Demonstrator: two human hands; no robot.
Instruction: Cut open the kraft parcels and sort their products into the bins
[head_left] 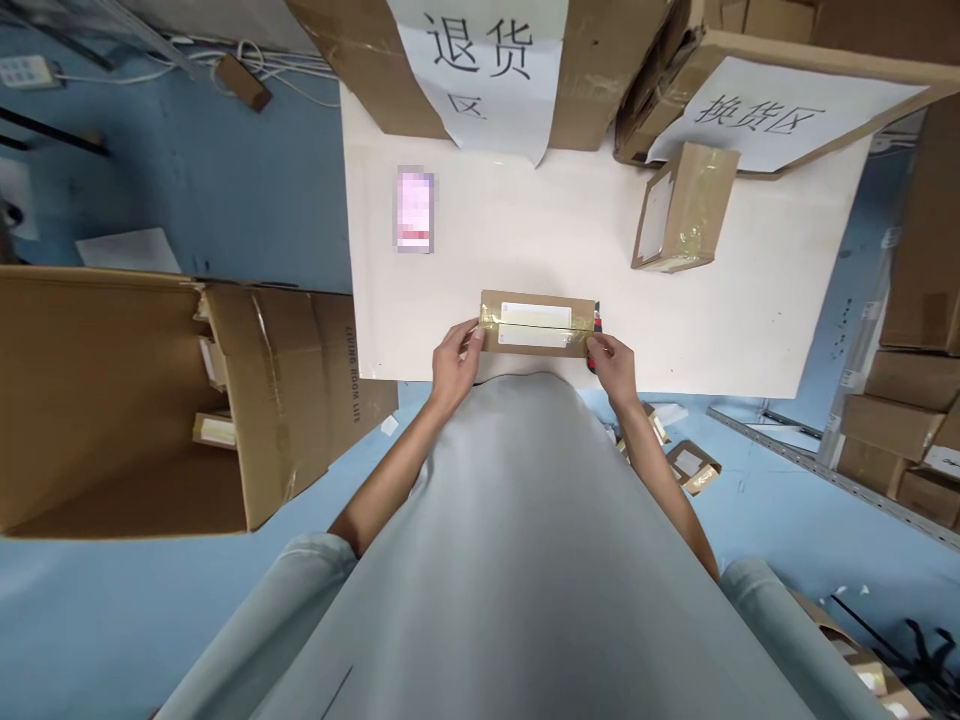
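A small flat cardboard box (535, 346) lies at the near edge of the white table, close to my body. Clear tape covers its ends, and a white label slit along the middle shows on its top. My left hand (455, 362) grips the box's left end between thumb and fingers. At the right end, my right hand (613, 366) pinches the near corner. A red and black utility knife (597, 326) lies on the table just beyond that end, partly hidden by the box and my right hand.
On the white table (495, 230) lie a blurred phone (415, 210) and a taped carton (686, 208). Two large signed boxes, one at the back (592, 70) and one at the right (750, 40), line the far side. A large open carton (285, 400) stands left.
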